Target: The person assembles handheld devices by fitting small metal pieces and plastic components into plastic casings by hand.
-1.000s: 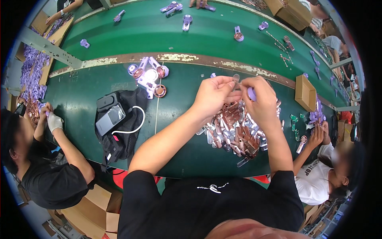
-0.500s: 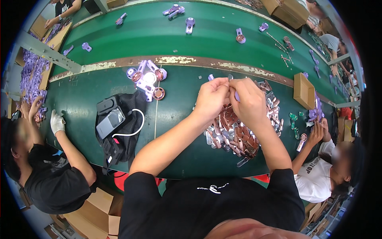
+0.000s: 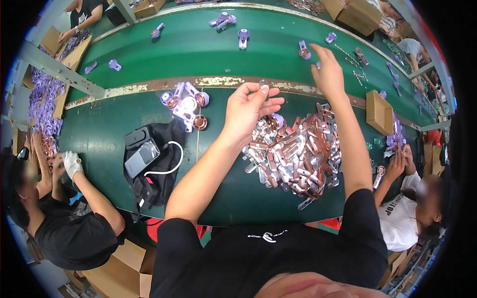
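My left hand is above the pile, thumb and forefinger pinched on a small, clear, rounded plastic-looking piece; its other fingers are stretched out. My right hand reaches over the green belt, fingers apart. A small bit of a purple part shows between its thumb and forefinger, mostly hidden. Just left of those fingertips lies a purple handheld fan part with a copper ring. Beneath my hands, copper-brown and clear elongated pieces are heaped on the dark green table, with small shiny metal bits at the heap's upper left.
Purple fan parts cluster left of the heap. A black bag carries a grey device and white cable. A cardboard box stands right. A worn rail separates table from belt. Co-workers sit on both sides.
My hands have parted from working together over the heap. The right moved up and right over the belt, its fingers spreading; the left drew slightly left, pinching a clear piece.
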{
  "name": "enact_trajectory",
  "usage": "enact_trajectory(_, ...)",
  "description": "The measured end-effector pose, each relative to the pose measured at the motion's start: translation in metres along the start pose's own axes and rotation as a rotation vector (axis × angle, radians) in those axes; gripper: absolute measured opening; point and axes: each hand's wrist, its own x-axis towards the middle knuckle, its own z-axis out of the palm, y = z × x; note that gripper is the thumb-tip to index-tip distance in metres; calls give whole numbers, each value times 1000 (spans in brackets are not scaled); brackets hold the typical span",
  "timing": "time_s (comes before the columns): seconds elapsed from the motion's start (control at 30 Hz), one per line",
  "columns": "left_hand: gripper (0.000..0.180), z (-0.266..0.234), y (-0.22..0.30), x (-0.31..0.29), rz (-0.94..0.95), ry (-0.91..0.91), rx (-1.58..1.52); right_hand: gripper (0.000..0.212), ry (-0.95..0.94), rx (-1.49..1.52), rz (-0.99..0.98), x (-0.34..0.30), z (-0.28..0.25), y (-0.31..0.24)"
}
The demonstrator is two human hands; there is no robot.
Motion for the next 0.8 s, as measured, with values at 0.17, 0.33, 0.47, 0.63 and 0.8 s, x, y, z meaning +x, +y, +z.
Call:
enact_trajectory(0.17,30,-7,6,0,17,14,23,50,-301,-395,-83,22,72,74)
enact_trajectory(0.33,40,-9,5,4,8,18,15,33,-330,-409,-190,37,74,76)
enact_trajectory(0.47,47,-14,9,5,3,6,-22,27,-125,-73,-101,31,62,46)
enact_trajectory(0.63,62,-14,8,11,-48,-19,-90,26,-347,924,392,23,-14,-9)
enact_trajectory(0.8,68,-16,-1,9,-117,-81,-92,25,-572,1296,280,12,-41,-49)
